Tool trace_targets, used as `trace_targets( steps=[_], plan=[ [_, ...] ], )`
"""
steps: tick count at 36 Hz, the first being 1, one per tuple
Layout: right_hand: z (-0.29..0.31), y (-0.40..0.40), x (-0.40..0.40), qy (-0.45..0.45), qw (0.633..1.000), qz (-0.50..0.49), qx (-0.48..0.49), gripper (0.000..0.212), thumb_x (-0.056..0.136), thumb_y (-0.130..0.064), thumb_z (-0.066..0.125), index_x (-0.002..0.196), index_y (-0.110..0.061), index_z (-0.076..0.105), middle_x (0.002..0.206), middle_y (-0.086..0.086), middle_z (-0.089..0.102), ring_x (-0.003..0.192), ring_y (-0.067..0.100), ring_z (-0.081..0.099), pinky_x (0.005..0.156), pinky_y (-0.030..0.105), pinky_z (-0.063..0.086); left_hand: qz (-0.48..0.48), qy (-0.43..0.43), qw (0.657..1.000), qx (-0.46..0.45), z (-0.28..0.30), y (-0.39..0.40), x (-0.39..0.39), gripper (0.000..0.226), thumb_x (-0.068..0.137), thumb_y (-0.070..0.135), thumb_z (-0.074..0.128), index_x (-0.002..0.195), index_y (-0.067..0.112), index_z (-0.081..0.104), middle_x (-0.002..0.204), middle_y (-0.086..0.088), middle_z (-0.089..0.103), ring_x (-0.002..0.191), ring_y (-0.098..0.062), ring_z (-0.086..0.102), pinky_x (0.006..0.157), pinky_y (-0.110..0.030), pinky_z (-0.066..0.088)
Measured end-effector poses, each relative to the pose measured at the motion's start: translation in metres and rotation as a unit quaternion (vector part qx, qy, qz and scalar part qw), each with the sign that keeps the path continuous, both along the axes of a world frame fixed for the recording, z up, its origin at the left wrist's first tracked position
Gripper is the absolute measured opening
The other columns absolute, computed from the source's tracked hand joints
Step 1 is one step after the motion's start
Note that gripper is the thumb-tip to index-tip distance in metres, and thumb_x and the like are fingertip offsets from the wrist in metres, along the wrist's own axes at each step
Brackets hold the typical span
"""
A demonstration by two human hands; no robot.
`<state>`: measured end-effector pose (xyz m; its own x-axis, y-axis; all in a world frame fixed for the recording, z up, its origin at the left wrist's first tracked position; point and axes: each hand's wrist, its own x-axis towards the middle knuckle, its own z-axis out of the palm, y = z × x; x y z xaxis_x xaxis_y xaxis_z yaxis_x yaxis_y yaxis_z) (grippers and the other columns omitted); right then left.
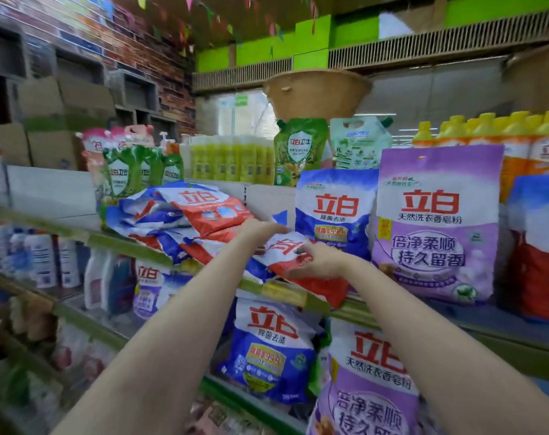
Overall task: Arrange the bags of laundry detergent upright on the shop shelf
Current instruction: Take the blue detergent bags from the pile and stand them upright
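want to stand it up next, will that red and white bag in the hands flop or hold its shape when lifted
The red and white bag will probably sag: it already bends over the shelf edge. Its glossy film may slip, so both the left hand and right hand help. The upright purple bag suggests it can stand once settled.

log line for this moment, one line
step: lifting red-and-white bag | left hand: on bag top | right hand: gripping bag | slumped pile: left | blue bag: upright
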<state>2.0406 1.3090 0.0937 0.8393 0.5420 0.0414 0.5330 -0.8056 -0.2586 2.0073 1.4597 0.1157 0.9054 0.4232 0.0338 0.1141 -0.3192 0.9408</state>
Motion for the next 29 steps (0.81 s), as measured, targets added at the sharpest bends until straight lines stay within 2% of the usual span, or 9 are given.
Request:
trace_targets(
  steps=[3, 7, 10, 15, 18, 20, 23, 27, 29],
  plan=[
    [-0.009, -0.004, -0.005, -0.009, 0.998, -0.013, -0.060, 0.099, 0.073, -0.064, 0.065, 0.151, -0.032, 0.012, 0.157, 0.005, 0.016, 0.142, 0.030, 0.019, 0.113, 0.045, 0.025, -0.012, 0.043, 0.991, 0.128, -0.002, -0.005, -0.005, 0.070, 0.076, 0.052, 0.069, 0.125, 0.005, 0.052, 0.122, -0.013, 0.057, 0.110, -0.028, 0.058, 0.091, -0.036, 0.050],
    [-0.027, -0.004, -0.004, -0.074, 0.995, -0.035, -0.062, 0.084, 0.084, -0.046, 0.060, 0.150, -0.030, 0.012, 0.153, 0.009, 0.021, 0.140, 0.035, 0.020, 0.112, 0.052, 0.027, 0.026, 0.077, 0.932, 0.354, -0.014, -0.008, -0.010, 0.043, 0.081, 0.043, 0.059, 0.109, 0.009, 0.060, 0.115, -0.010, 0.063, 0.103, -0.028, 0.060, 0.079, -0.033, 0.048],
    [-0.034, -0.002, -0.010, -0.106, 0.991, -0.052, -0.059, 0.066, 0.094, -0.038, 0.046, 0.151, -0.024, 0.013, 0.155, 0.007, 0.021, 0.141, 0.034, 0.021, 0.112, 0.053, 0.025, 0.042, 0.073, 0.925, 0.370, -0.028, -0.010, -0.019, 0.040, 0.085, 0.040, 0.049, 0.107, 0.007, 0.059, 0.111, -0.012, 0.063, 0.101, -0.029, 0.060, 0.077, -0.033, 0.047],
    [-0.035, -0.003, -0.014, -0.103, 0.991, -0.073, 0.042, 0.052, 0.097, -0.031, 0.040, 0.146, -0.018, 0.029, 0.147, 0.010, 0.039, 0.132, 0.032, 0.039, 0.107, 0.047, 0.036, 0.035, 0.026, 0.963, 0.267, -0.038, -0.011, -0.019, 0.041, 0.089, 0.044, 0.046, 0.097, 0.006, 0.057, 0.107, -0.014, 0.066, 0.098, -0.031, 0.061, 0.071, -0.029, 0.042],
    [-0.034, -0.001, -0.020, -0.111, 0.987, -0.078, 0.084, 0.046, 0.097, -0.029, 0.041, 0.141, -0.016, 0.037, 0.140, 0.012, 0.048, 0.125, 0.033, 0.047, 0.102, 0.043, 0.041, 0.052, -0.020, 0.992, 0.116, -0.038, -0.014, -0.021, 0.054, 0.087, 0.048, 0.053, 0.113, 0.000, 0.057, 0.116, -0.016, 0.063, 0.106, -0.033, 0.059, 0.083, -0.033, 0.046],
    [-0.032, 0.002, -0.024, -0.118, 0.984, -0.090, 0.103, 0.043, 0.097, -0.032, 0.041, 0.137, -0.016, 0.042, 0.136, 0.012, 0.051, 0.121, 0.034, 0.048, 0.100, 0.044, 0.043, 0.038, -0.046, 0.998, -0.019, -0.036, -0.020, -0.025, 0.078, 0.076, 0.058, 0.064, 0.125, -0.001, 0.052, 0.123, -0.016, 0.060, 0.114, -0.033, 0.056, 0.095, -0.037, 0.047],
    [-0.021, 0.008, -0.035, -0.109, 0.980, -0.092, 0.141, 0.040, 0.096, -0.038, 0.038, 0.129, -0.018, 0.050, 0.128, 0.011, 0.056, 0.118, 0.037, 0.048, 0.101, 0.050, 0.038, -0.046, -0.067, 0.976, -0.203, -0.040, -0.030, -0.017, 0.100, 0.041, 0.065, 0.077, 0.121, 0.007, 0.058, 0.113, -0.013, 0.067, 0.099, -0.029, 0.066, 0.084, -0.041, 0.057],
    [-0.004, 0.010, -0.060, -0.035, 0.980, -0.042, 0.192, 0.024, 0.092, -0.025, 0.050, 0.109, -0.011, 0.061, 0.097, 0.008, 0.065, 0.098, 0.024, 0.059, 0.091, 0.037, 0.046, -0.073, -0.096, 0.958, -0.262, -0.041, -0.044, -0.021, 0.054, 0.071, 0.044, 0.072, 0.113, 0.013, 0.057, 0.103, -0.009, 0.066, 0.083, -0.024, 0.065, 0.060, -0.029, 0.053],
    [0.002, 0.006, -0.067, -0.004, 0.980, -0.023, 0.199, 0.028, 0.088, -0.020, 0.055, 0.114, -0.011, 0.063, 0.109, 0.008, 0.064, 0.104, 0.024, 0.057, 0.091, 0.035, 0.046, -0.019, -0.127, 0.952, -0.278, -0.042, -0.041, -0.015, 0.020, 0.082, 0.019, 0.063, 0.101, 0.014, 0.060, 0.095, -0.011, 0.064, 0.074, -0.025, 0.061, 0.063, -0.032, 0.053]
  ],
)
